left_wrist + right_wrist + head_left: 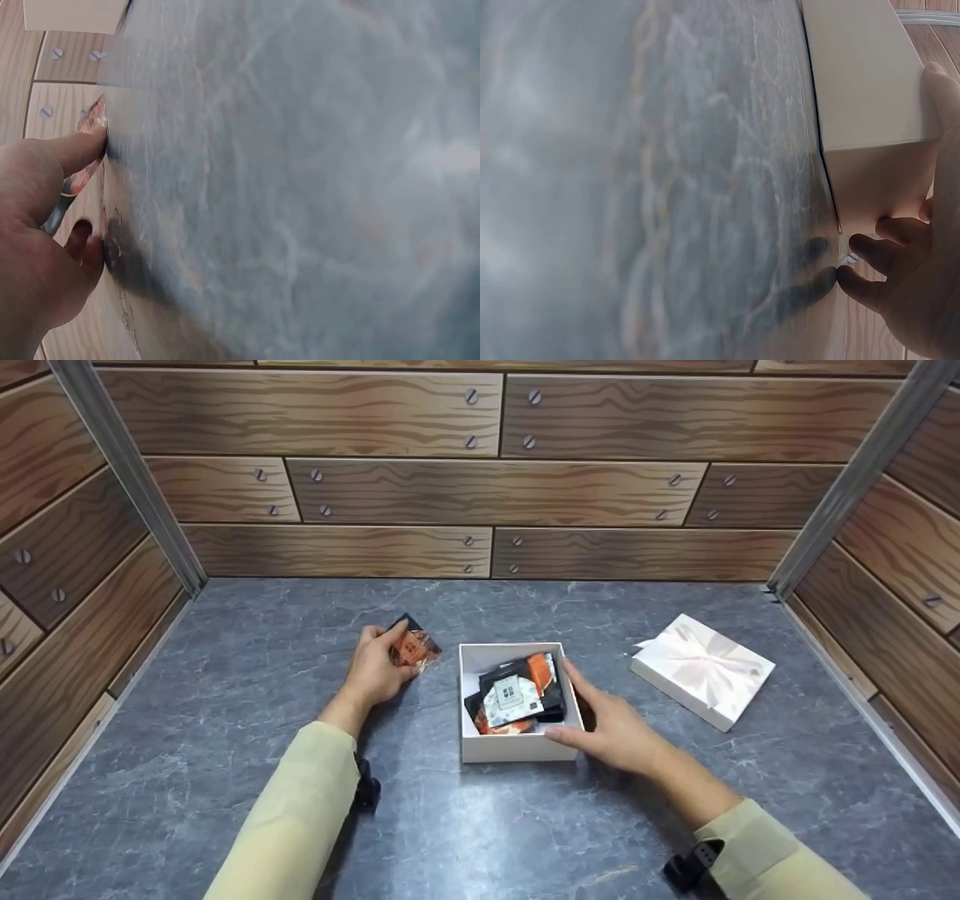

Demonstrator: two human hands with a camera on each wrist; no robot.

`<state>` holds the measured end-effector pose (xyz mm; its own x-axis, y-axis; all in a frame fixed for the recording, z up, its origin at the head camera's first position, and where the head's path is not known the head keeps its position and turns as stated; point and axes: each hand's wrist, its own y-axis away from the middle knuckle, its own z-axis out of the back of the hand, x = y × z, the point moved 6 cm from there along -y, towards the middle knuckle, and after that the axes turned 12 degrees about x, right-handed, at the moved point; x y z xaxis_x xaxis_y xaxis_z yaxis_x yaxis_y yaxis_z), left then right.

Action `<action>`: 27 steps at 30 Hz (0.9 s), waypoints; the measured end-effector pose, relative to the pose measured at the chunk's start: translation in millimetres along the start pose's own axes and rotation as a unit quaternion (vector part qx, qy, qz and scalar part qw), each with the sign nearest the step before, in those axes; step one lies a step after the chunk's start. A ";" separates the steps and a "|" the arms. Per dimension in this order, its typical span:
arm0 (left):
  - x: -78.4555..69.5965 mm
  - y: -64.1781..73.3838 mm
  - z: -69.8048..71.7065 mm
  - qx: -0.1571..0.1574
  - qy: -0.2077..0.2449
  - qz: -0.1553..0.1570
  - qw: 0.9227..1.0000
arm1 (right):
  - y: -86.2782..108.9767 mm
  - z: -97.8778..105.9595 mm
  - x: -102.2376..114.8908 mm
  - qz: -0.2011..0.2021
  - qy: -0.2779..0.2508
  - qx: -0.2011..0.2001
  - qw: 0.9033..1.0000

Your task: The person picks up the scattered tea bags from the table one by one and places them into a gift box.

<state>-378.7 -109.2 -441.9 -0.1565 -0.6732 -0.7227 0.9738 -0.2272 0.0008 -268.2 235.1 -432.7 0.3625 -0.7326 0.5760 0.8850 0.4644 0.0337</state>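
In the head view my left hand (pixel 377 664) pinches a small square packet (pixel 414 646), dark with an orange-red print, left of an uncovered white box (pixel 517 748). The left wrist view shows this packet (pixel 91 166) edge-on between thumb and fingers, low over the tabletop. My right hand (pixel 616 729) grips the box at its right side, thumb on the front rim near the corner and fingers along the side wall. Several more packets lie piled inside, with a white patterned packet (pixel 512 697) on top. The lower ones are partly hidden.
A white lid (pixel 701 669) with a pale ribbon bow lies on the grey marbled tabletop (pixel 480 825), right of the box. Wood-patterned panels (pixel 390 491) wall in the back and both sides, with grey metal posts (pixel 847 484) at the corners.
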 end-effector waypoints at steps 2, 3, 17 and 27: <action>-0.2 1.3 -0.2 0.004 0.013 -0.006 1.000 | 0.0 -0.9 -0.3 -0.001 -0.001 0.001 1.000; -0.3 2.0 0.4 0.003 0.015 -0.009 1.000 | 0.1 -1.3 -0.2 -0.001 -0.002 0.001 1.000; -34.4 13.0 38.5 0.006 0.074 -0.061 0.995 | -1.3 -0.2 -0.5 -0.009 0.006 0.007 1.000; -87.5 22.7 39.7 0.049 0.110 -0.104 0.987 | -1.5 -0.8 -0.4 -0.005 0.005 0.001 1.000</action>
<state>-349.4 -83.4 -351.2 -0.3020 -0.4384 -0.8465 0.9022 -0.4183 -0.1052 -269.4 234.3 -433.6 0.3560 -0.7430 0.5668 0.8881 0.4576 0.0421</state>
